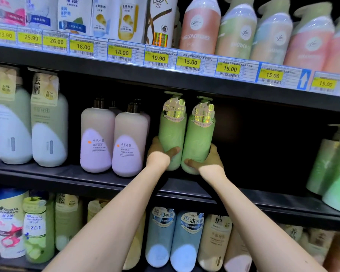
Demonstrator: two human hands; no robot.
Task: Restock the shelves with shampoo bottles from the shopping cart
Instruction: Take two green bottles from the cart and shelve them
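Note:
Two tall light-green pump bottles stand upright side by side on the middle shelf (185, 185). My left hand (161, 152) grips the lower part of the left green bottle (172, 130). My right hand (206, 160) grips the lower part of the right green bottle (199, 138). Both bottles carry shiny holographic tags at their necks. Their bases rest at or just above the dark shelf board; contact is hidden by my wrists. The shopping cart is out of view.
Two pink-lilac pump bottles (114, 142) stand just left of my left hand. A dark gap (263, 150) lies to the right, then green bottles (332, 169). Price tags (188, 62) line the upper shelf edge. The lower shelf holds several bottles (177, 238).

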